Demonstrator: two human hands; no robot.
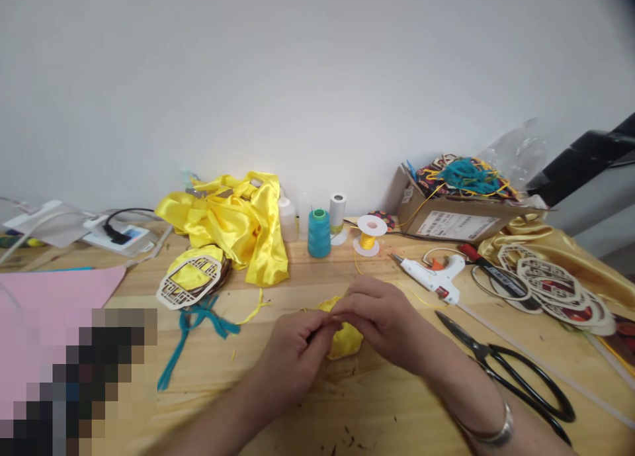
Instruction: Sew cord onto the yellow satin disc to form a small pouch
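Observation:
Both my hands meet at the middle of the wooden table (387, 410) over a small yellow fabric piece (344, 340). My left hand (295, 350) is closed, its fingers pinching the fabric's left side. My right hand (384, 320) curls over the top of the fabric and grips it; a silver bracelet (489, 433) sits on that wrist. Most of the fabric is hidden under my fingers. A thin yellow thread (358, 263) runs from the fabric area back toward a small spool of yellow cord (370, 234).
Black scissors (506, 370) and a white glue gun (434, 275) lie to the right. Behind stand a teal thread cone (318, 232), a grey spool (337, 212), a bottle (286, 219), yellow satin (233, 221) and a cardboard box (456, 221). Wooden cutouts (191, 280) and teal ribbon (198, 327) lie left.

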